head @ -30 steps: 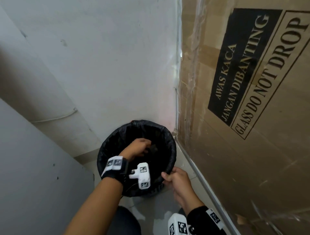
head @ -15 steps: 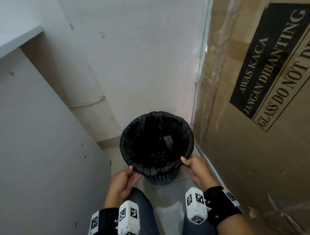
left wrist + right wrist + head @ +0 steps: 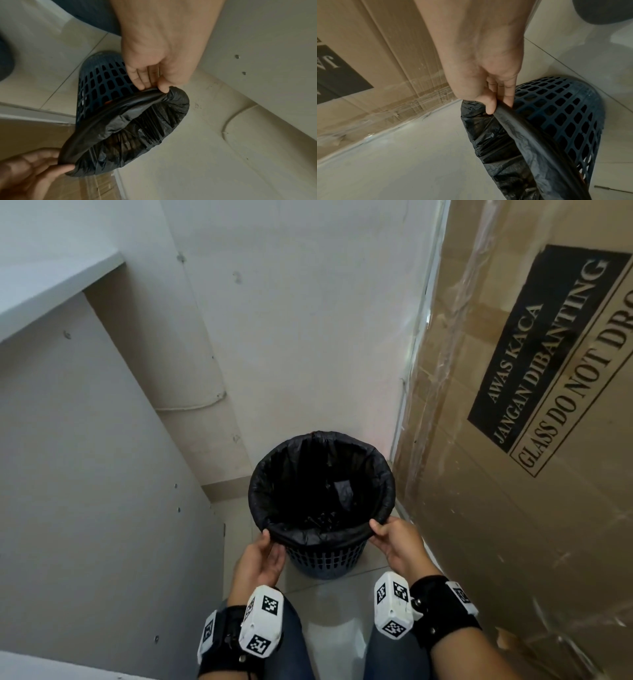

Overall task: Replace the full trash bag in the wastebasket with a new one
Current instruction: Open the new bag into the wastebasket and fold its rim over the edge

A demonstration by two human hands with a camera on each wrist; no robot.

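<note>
A dark blue lattice wastebasket point(image 3: 325, 559) stands on the floor in a corner, lined with a black trash bag point(image 3: 383, 484) folded over its rim. My left hand point(image 3: 265, 546) pinches the bag's near-left rim between thumb and fingers, as the left wrist view shows on the bag point(image 3: 130, 128) and basket point(image 3: 102, 81). My right hand point(image 3: 385, 534) pinches the near-right rim; in the right wrist view its thumb and fingers point(image 3: 508, 100) grip the bag's folded edge point(image 3: 513, 129) over the basket point(image 3: 565, 115). A few small items lie at the bag's dark bottom.
A large cardboard box point(image 3: 531, 440) wrapped in plastic, printed "GLASS DO NOT DROP", stands close on the right. A white cabinet side point(image 3: 96, 491) closes in on the left, a white wall point(image 3: 308, 320) behind. My knees point(image 3: 291, 638) are at the bottom over pale floor tiles.
My left hand came out of the basket and took hold of the near-left rim. The right hand stayed on the near-right rim. The view pulled back and up.
</note>
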